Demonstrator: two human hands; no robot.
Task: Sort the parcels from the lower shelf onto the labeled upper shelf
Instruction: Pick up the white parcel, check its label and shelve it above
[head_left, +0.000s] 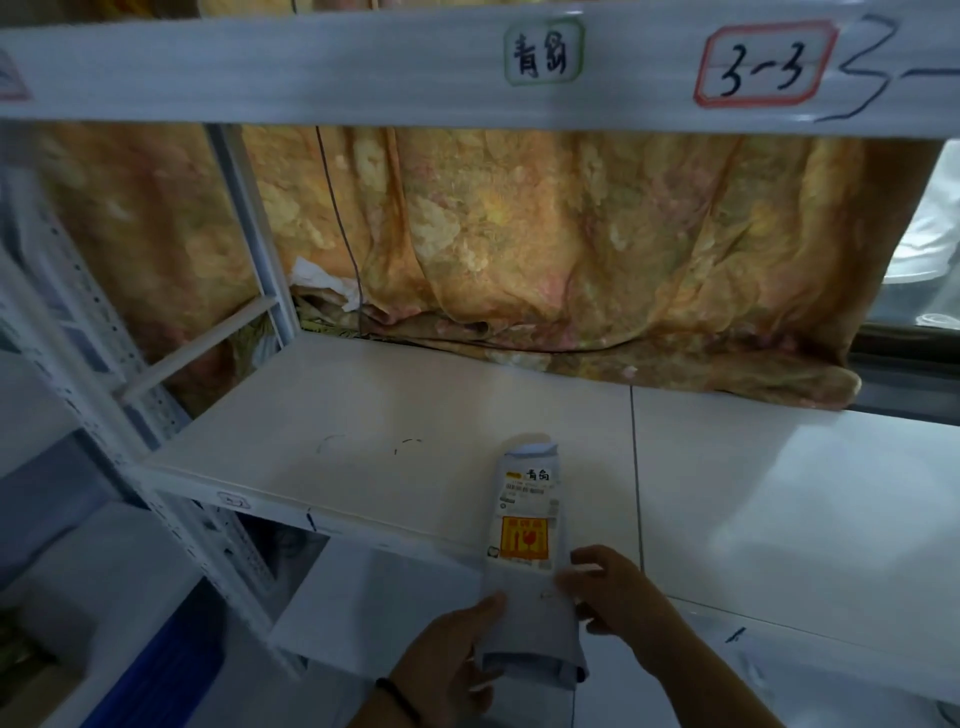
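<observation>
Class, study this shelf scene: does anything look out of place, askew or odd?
Two things. The floral curtain behind the shelf spills onto its back edge in a crumpled heap. Also, the parcel, gripped by the left hand and right hand, overhangs the shelf's front edge.

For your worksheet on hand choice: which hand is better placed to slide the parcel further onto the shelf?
Probably the left hand: it grips the parcel from behind its near end, so it can push forward. The right hand only steadies its side.
</observation>
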